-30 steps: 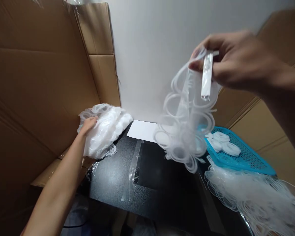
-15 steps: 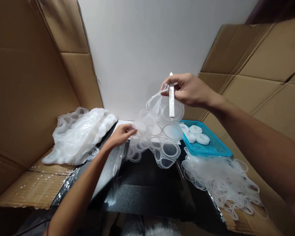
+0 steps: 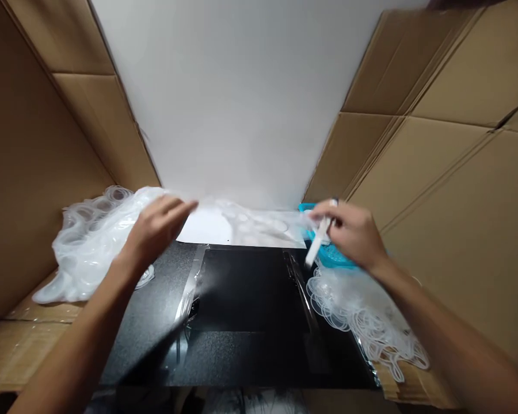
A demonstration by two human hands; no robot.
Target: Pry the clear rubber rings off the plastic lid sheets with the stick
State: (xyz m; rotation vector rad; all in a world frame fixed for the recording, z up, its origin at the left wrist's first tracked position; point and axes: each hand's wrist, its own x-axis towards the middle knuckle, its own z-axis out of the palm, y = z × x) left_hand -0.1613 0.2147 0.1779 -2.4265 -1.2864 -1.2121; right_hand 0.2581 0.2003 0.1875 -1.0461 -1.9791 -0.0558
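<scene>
My right hand (image 3: 349, 230) is closed around a white stick-like tool (image 3: 317, 244), which slants down to the left. From its fingertips a translucent ringed sheet (image 3: 263, 225), blurred by motion, stretches leftward over white paper (image 3: 202, 228). My left hand (image 3: 162, 221) is raised beside a pile of clear plastic sheets (image 3: 90, 247); its fingers are blurred, and whether they grip anything is unclear. Below the paper lies a black board (image 3: 246, 290) with taped sides.
A blue basket (image 3: 339, 257) sits partly behind my right hand. Thin clear ring scraps (image 3: 371, 316) heap at the right edge of the dark table (image 3: 224, 356). Cardboard walls (image 3: 461, 172) stand on both sides, and a pale wall (image 3: 237, 103) rises behind.
My right hand has come down with the tool, and the ringed sheet now stretches sideways instead of hanging. My left hand has moved left, away from the sheet. The view has shifted.
</scene>
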